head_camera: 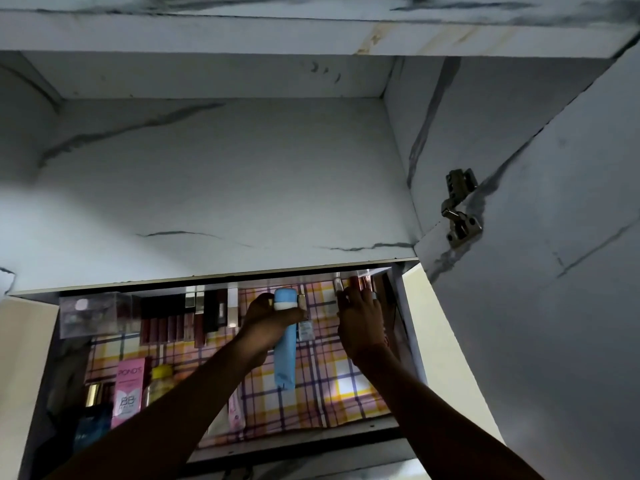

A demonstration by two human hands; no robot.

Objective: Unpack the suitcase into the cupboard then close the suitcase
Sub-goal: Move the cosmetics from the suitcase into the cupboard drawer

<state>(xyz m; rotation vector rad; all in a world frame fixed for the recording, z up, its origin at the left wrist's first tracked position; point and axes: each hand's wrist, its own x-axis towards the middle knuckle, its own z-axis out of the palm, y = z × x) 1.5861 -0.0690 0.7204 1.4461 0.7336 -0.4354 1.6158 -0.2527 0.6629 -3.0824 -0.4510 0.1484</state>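
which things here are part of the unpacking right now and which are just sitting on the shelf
In the job:
left hand gripping the blue tube
right hand at the lipsticks
cupboard shelf

Just sitting there:
pink Pond's box
yellow-capped bottle
clear organiser box

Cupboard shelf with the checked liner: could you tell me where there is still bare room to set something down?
Bare checked liner shows front right, between the blue tube and the right wall. The shelf above looks bare. Crowded: the lipstick row at the back left and the pink box corner.
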